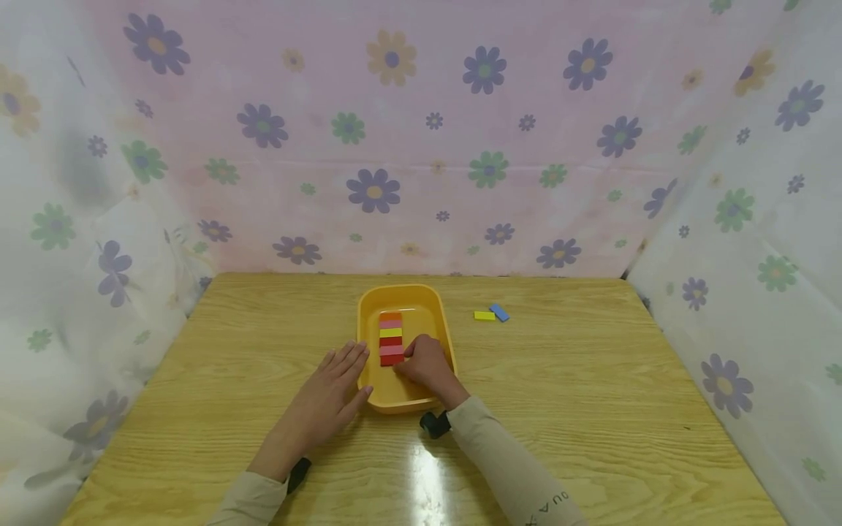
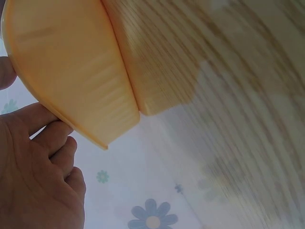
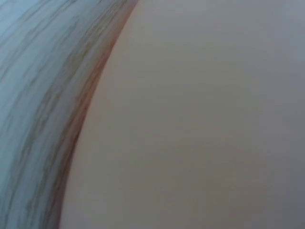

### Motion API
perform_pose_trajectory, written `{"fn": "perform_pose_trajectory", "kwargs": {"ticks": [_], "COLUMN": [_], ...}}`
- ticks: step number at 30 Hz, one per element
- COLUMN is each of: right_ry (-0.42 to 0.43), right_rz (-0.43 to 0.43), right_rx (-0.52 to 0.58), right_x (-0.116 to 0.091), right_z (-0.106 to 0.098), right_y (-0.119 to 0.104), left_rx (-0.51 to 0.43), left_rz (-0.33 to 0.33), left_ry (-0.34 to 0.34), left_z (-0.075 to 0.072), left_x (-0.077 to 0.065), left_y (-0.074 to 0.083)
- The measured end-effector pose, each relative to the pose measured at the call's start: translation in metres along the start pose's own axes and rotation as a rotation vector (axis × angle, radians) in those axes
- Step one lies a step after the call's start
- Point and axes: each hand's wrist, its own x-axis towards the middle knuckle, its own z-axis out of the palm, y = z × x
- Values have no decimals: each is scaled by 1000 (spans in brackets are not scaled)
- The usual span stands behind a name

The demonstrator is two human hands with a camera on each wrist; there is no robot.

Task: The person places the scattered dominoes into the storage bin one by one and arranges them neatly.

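A yellow plastic tray [image 1: 434, 299] stands on the table with a row of several coloured blocks [image 1: 391, 332] inside, orange, pink, yellow and red, side by side. My left hand [image 1: 332, 394] rests along the tray's left rim with its fingers straight. In the left wrist view, the fingertips [image 2: 57, 126] touch that rim from outside. My right hand [image 1: 430, 365] reaches into the tray, thumb and forefinger pinching the red block [image 1: 391, 360] at the near end of the row. The tray's outer wall [image 3: 181, 119] fills most of the right wrist view, hiding the right fingers there.
To the right of the tray, a yellow block [image 1: 484, 315] and a blue block [image 1: 500, 312] lie close together on the wooden table [image 1: 566, 409]. A flowered curtain [image 1: 421, 146] encloses the table at the back and both sides.
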Motion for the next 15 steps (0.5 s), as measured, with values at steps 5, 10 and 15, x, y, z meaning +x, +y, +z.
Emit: {"fn": "perform_pose_trajectory", "kwargs": {"ticks": [5,10,15], "right_ry": [-8,-16,-19], "right_rz": [-1,-18,-15], "right_rx": [19,35,34], "right_x": [-1,-2,-1], "right_z": [-1,-1,-1], "right_y": [0,0,1], "left_rx": [9,-1,-4], "left_rz": [2,-10,-16], "left_ry": [1,-12,-23], "left_z": [1,0,0], "left_x": [0,0,0], "left_y": [0,0,0]}}
